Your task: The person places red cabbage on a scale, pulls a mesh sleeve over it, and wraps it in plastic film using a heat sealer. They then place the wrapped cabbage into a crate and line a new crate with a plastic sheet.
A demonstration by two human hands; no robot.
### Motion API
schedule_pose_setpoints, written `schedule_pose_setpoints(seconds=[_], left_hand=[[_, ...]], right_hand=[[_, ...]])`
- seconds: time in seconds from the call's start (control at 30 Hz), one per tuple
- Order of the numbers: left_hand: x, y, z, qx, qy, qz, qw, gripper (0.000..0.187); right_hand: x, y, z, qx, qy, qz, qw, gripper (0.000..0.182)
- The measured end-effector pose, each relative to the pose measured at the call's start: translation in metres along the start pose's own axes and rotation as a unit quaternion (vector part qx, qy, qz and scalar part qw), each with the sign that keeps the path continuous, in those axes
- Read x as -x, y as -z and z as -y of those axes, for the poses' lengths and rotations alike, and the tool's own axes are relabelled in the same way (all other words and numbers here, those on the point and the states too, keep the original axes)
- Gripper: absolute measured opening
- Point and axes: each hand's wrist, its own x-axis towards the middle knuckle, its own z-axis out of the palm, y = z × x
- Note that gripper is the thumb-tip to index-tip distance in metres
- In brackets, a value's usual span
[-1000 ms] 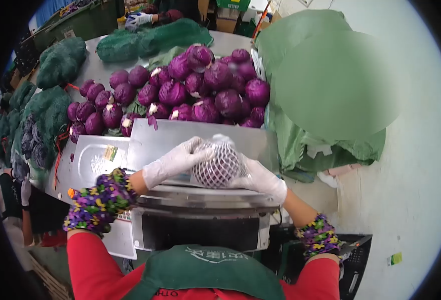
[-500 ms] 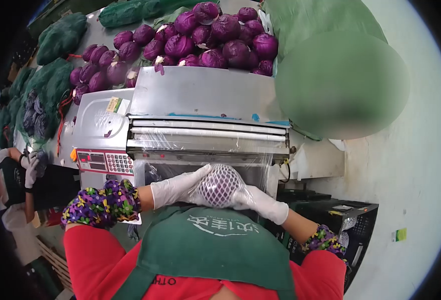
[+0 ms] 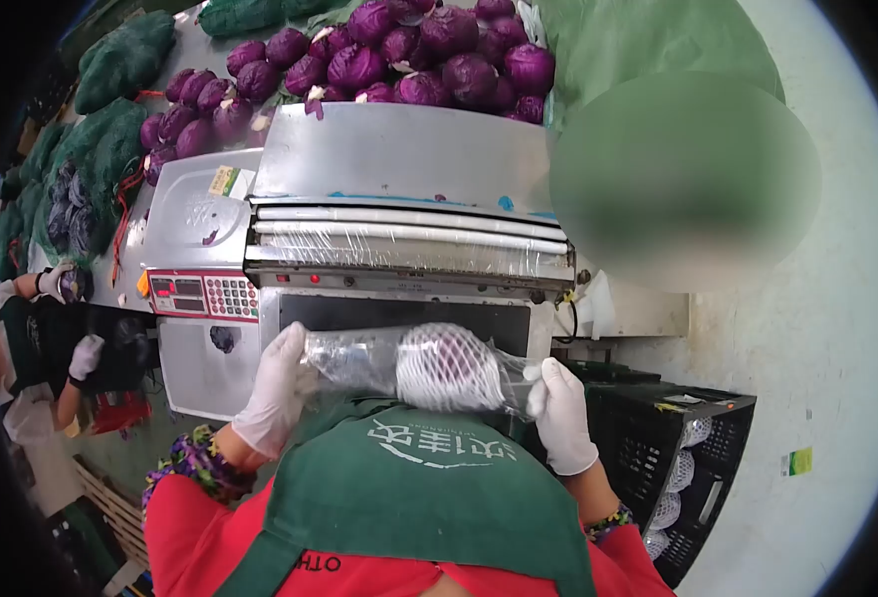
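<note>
I hold one netted cabbage [image 3: 446, 366] with my two gloved hands. One wrapping machine [image 3: 399, 229] stands ahead. Roughly twenty loose purple cabbages [image 3: 359, 60] lie behind it.

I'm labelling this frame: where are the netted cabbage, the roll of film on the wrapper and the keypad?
netted cabbage [image 3: 446, 366]: head view, on its white foam net.
roll of film [image 3: 409, 238]: head view, mid-length of the roll.
keypad [image 3: 230, 297]: head view, on its buttons.

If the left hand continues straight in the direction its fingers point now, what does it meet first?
Probably the wrapping machine: the left hand points up toward its dark front panel, while pinching the cling film around the netted cabbage. Depth is unclear.
</note>
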Motion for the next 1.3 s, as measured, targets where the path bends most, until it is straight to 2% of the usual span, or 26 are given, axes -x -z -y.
schedule_pose_setpoints(seconds=[0.03,0.1,0.13,0.2,0.23,0.27,0.3,0.33,0.37,0.4,0.43,0.47,0.5,0.57,0.63,0.67,0.7,0.77,0.83,0.9,0.97,1.03,1.1,1.17,1.2,1.3], left_hand=[[-0.003,0.022,0.019,-0.023,0.022,-0.030,0.999,0.027],[-0.021,0.077,0.081,-0.295,0.037,-0.027,0.954,0.027],[-0.017,0.069,0.091,-0.377,0.078,0.038,0.922,0.033],[-0.045,0.063,0.128,-0.537,0.026,0.128,0.834,0.041],[-0.060,0.046,0.144,-0.565,0.051,0.146,0.811,0.040],[-0.078,0.032,0.166,-0.582,0.062,0.176,0.791,0.040],[-0.081,0.007,0.168,-0.636,-0.063,0.355,0.683,0.042],[-0.134,0.030,0.248,-0.581,-0.238,0.474,0.617,0.047],[-0.140,0.049,0.292,-0.325,-0.231,0.425,0.812,0.043],[-0.159,0.054,0.323,-0.253,-0.122,0.387,0.879,0.035],[-0.144,0.042,0.300,-0.308,-0.248,0.389,0.832,0.031],[-0.109,0.024,0.257,-0.262,-0.122,0.365,0.885,0.032],[-0.084,0.008,0.226,-0.206,0.009,0.335,0.919,0.033],[-0.124,0.000,0.271,0.087,0.215,0.379,0.896,0.040],[-0.083,-0.018,0.208,-0.015,0.146,0.436,0.888,0.045],[-0.063,-0.024,0.180,-0.040,0.125,0.458,0.879,0.047],[-0.046,-0.026,0.153,-0.055,0.110,0.479,0.869,0.049],[-0.013,-0.026,0.102,-0.076,0.083,0.514,0.850,0.053],[0.010,-0.021,0.058,-0.066,0.084,0.526,0.844,0.058],[0.020,-0.029,0.034,0.081,0.220,0.506,0.830,0.070],[0.035,-0.021,0.027,0.038,0.222,0.378,0.898,0.078],[0.006,-0.010,0.042,-0.005,0.277,0.389,0.878,0.078],[0.007,-0.035,0.044,-0.089,0.227,0.466,0.851,0.079],[0.037,-0.062,0.045,-0.157,0.162,0.515,0.827,0.089],[0.053,-0.079,0.046,-0.180,0.144,0.561,0.795,0.092],[0.070,-0.109,0.042,-0.265,0.123,0.678,0.674,0.099]], right_hand=[[-0.001,0.015,-0.015,-0.032,-0.055,0.012,0.998,0.038],[-0.006,0.036,-0.065,-0.067,-0.191,0.025,0.979,0.036],[-0.014,0.043,-0.091,-0.061,-0.266,0.059,0.960,0.032],[-0.022,0.013,-0.115,0.010,-0.100,0.145,0.984,0.024],[-0.037,-0.008,-0.118,0.034,-0.235,0.106,0.966,0.024],[-0.072,0.015,-0.193,-0.082,-0.090,0.332,0.935,0.028],[-0.053,-0.009,-0.161,-0.227,-0.323,0.128,0.910,0.031],[-0.051,-0.014,-0.162,-0.160,-0.241,0.158,0.944,0.031],[-0.049,-0.018,-0.165,-0.094,-0.150,0.189,0.966,0.032],[-0.044,-0.019,-0.156,-0.039,-0.020,0.232,0.972,0.033],[-0.042,-0.010,-0.153,0.275,0.250,0.213,0.904,0.026],[-0.035,-0.015,-0.137,0.348,0.152,0.131,0.916,0.017],[-0.016,-0.028,-0.090,0.330,0.259,0.104,0.902,0.011],[0.002,-0.046,-0.034,0.253,0.287,0.113,0.917,0.011],[0.003,-0.068,0.011,0.222,0.436,0.205,0.847,0.020],[0.020,-0.084,0.030,-0.036,0.207,0.394,0.895,0.030],[0.018,-0.082,0.024,-0.095,0.054,0.519,0.848,0.034],[0.023,-0.102,0.026,-0.204,-0.003,0.577,0.791,0.034],[0.039,-0.112,0.028,-0.175,-0.021,0.384,0.906,0.033],[0.040,-0.112,0.003,-0.093,0.100,0.127,0.982,0.026],[0.051,-0.095,0.003,0.029,0.286,0.078,0.955,0.036],[0.061,-0.085,-0.023,0.123,0.386,0.122,0.906,0.060],[0.095,-0.082,-0.031,0.220,0.277,0.051,0.934,0.077],[0.108,-0.047,-0.020,0.122,0.241,0.052,0.961,0.080],[0.115,-0.027,-0.019,-0.061,0.193,0.101,0.974,0.079],[0.169,0.053,-0.018,-0.142,0.308,-0.030,0.940,0.067]])
